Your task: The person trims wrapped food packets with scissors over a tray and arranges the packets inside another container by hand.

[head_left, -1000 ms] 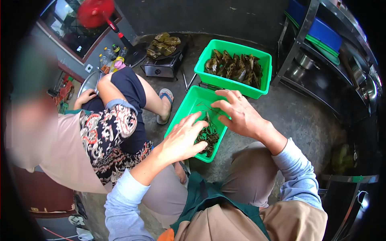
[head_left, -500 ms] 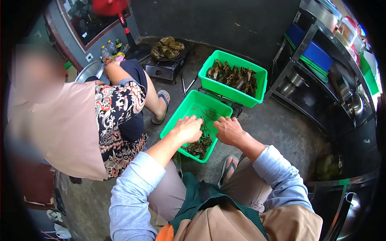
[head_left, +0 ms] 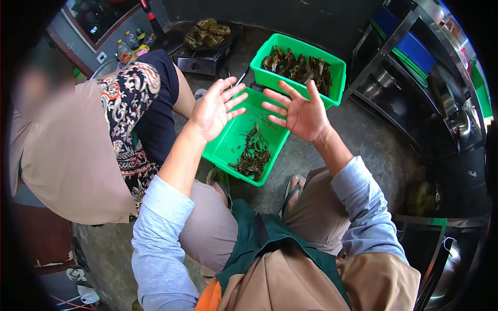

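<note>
Both my hands are raised over the nearer green tub, palms turned up toward me. My left hand has its fingers spread and holds nothing. Opposite it, my right hand is also spread and bare, with a ring on one finger. Inside the nearer tub lies a small heap of dark, wilted leaves, with a bundle of pale green strings on its far side. A few thin brown strips lie near the tub's far end, partly behind my right hand.
Behind stands another green tub full of upright dark leaf-wrapped bundles. More leaf bundles sit on a stove. A seated person is close on my left. A metal shelf rises at right.
My hands have lifted from inside the nearer tub and turned over, fingers spreading apart. The view has tilted, so the tubs appear higher. The seated person leans further left.
</note>
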### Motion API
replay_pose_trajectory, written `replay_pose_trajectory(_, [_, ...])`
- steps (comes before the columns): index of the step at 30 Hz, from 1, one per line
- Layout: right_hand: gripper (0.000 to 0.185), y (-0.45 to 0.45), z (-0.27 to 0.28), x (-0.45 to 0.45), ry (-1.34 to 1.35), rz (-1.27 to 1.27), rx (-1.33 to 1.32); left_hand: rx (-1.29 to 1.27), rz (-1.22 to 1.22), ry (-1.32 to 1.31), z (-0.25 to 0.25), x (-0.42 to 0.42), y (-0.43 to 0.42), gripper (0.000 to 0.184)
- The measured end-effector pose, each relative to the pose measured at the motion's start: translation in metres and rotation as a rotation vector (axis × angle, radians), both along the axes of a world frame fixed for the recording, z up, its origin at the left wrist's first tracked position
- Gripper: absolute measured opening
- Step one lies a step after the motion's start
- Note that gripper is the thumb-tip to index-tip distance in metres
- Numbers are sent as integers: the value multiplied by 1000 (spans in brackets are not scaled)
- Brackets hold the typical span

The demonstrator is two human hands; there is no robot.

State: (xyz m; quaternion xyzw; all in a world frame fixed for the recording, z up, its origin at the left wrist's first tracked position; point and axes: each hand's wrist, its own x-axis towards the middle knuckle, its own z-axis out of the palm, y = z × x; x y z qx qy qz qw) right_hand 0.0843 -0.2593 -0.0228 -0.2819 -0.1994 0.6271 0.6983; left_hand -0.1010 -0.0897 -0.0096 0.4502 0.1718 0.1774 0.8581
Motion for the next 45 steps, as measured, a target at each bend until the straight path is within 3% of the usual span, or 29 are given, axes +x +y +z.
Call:
replay_pose_trajectory(8, [86,-6,-11,18,5,-9,24,-112,-60,41,-10,-6,10,55])
replay_pose_trajectory(13, [83,-9,-17,29,-43,-71,-46,31,-91,225,-20,-4,12,63])
replay_pose_trajectory(21, [60,-2,-29,32,-291,-271,-380,386,-7,405,-33,1,10,54])
replay_pose_trajectory(24, [49,4,-32,31,-653,-226,-515,383,13,427,-33,3,13,52])
replay_pose_trajectory(25, [48,3,-31,27,-962,-187,-524,353,32,410,-34,3,13,51])
replay_pose_trajectory(28, [51,-7,-61,35,-2207,23,-106,325,69,391,-29,6,14,49])
replay_pose_trajectory(32, [48,-11,-74,27,-1968,664,-389,215,107,365,-18,10,12,50])
replay_pose_trajectory(35, [49,-8,-77,20,-2004,631,-403,-49,275,286,-19,10,17,52])
replay_pose_trajectory(38, [48,-5,-75,22,-2024,523,-351,-176,352,219,16,8,3,52])
replay_pose_trajectory(42, [50,-2,-72,24,-2033,511,-334,-161,285,61,81,2,-42,50])
replay_pose_trajectory(45, [51,-2,-75,21,-2024,530,-349,-29,99,-169,123,-11,-86,62])
